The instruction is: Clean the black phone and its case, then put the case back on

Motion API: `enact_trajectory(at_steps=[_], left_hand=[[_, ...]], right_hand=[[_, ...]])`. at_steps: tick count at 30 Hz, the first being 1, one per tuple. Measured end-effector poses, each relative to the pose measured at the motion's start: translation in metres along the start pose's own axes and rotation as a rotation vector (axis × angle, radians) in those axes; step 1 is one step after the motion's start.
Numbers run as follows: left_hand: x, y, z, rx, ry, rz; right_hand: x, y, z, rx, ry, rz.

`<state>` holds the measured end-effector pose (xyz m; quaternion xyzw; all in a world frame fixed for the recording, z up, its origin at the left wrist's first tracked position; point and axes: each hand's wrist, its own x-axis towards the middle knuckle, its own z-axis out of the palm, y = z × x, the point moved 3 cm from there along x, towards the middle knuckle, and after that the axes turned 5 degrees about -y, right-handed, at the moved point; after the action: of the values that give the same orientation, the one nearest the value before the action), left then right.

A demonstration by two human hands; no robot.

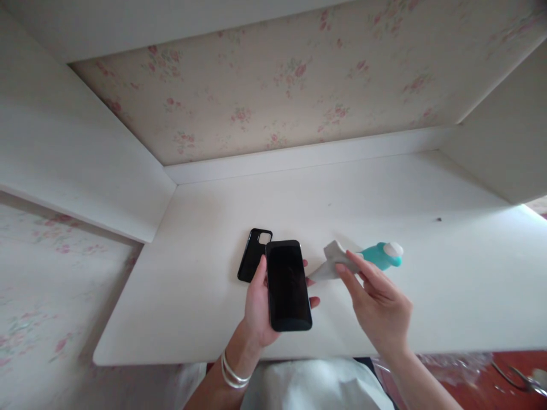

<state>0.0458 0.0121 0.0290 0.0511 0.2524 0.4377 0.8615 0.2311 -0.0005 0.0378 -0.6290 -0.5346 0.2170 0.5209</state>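
In the head view, the left hand [258,307] sits low in the middle of the frame and holds a black phone [288,285] from below, with the thumb on its left edge and fingertips poking out on its right edge. The phone's long side runs up and down the frame, dark screen facing up. Just to the right, the right hand [378,304] pinches a small grey cloth [331,263] between thumb and fingers. The cloth hangs right beside the phone's right edge, very near but not touching as far as I can tell. A black phone case [253,255] lies on the white desk [205,296], just up and left of the phone. A teal bottle [382,254] lies behind the cloth.
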Motion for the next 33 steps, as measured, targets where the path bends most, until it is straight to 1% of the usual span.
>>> enact_trajectory(at_steps=[3, 6, 8, 10, 12, 15, 18, 22, 25, 28, 31, 33], left_hand=[[-0.001, -0.007, 0.006, -0.042, -0.051, -0.06], [-0.001, -0.01, 0.008, -0.085, -0.076, -0.087], [-0.002, -0.009, 0.008, -0.104, -0.081, -0.099], [-0.003, -0.009, 0.007, -0.107, -0.075, -0.102], [-0.004, -0.007, 0.007, -0.102, -0.046, -0.09], [-0.007, -0.006, 0.006, -0.11, 0.001, -0.059], [-0.008, -0.005, 0.003, -0.13, 0.015, -0.042], [-0.011, -0.003, -0.003, -0.179, -0.008, -0.069], [-0.012, -0.001, -0.005, -0.204, -0.044, -0.095], [-0.011, 0.001, -0.007, -0.179, -0.04, -0.094], [-0.009, 0.001, -0.01, -0.145, -0.013, -0.088], [-0.008, -0.001, -0.013, -0.137, -0.003, -0.099]], right_hand=[[0.006, 0.006, -0.002, 0.095, 0.003, 0.131], [0.017, 0.008, -0.002, 0.335, -0.024, 0.24], [0.027, 0.008, -0.003, 0.49, 0.01, 0.269], [0.036, 0.008, -0.006, 0.588, 0.073, 0.294], [0.043, 0.008, -0.006, 0.643, 0.067, 0.319], [0.048, 0.005, 0.001, 0.682, -0.047, 0.36], [0.047, 0.007, 0.012, 0.715, -0.139, 0.438], [0.046, 0.012, 0.026, 0.803, -0.139, 0.513], [0.048, 0.014, 0.036, 0.804, -0.155, 0.542], [0.049, 0.006, 0.044, 0.715, -0.207, 0.493], [0.045, -0.01, 0.05, 0.55, -0.316, 0.356], [0.038, -0.023, 0.054, 0.393, -0.401, 0.242]])
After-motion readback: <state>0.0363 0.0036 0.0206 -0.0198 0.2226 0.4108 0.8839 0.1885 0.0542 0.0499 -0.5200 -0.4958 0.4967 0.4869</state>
